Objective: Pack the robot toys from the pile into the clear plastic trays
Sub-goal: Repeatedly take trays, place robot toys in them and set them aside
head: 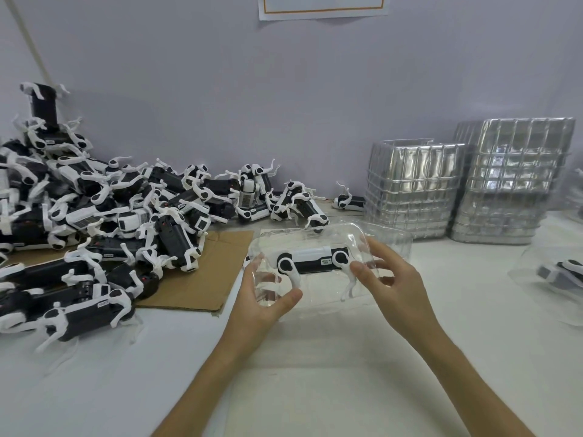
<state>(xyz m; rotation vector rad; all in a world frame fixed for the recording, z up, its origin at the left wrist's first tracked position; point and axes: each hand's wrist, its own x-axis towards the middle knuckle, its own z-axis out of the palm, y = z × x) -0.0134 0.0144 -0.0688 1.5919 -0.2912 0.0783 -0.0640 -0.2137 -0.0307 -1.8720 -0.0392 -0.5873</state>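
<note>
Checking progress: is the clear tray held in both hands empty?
No, a black-and-white robot toy lies inside the clear tray that the left hand and right hand hold.

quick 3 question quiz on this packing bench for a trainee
1. True or false: the clear tray gripped by the left hand and right hand already holds a robot dog toy.
2. The toy pile partly lies on: A) cardboard B) foam C) cloth
3. Fill in: the stacks of empty trays stand to the person's ____.
Key: 1 true; 2 A; 3 right
</note>
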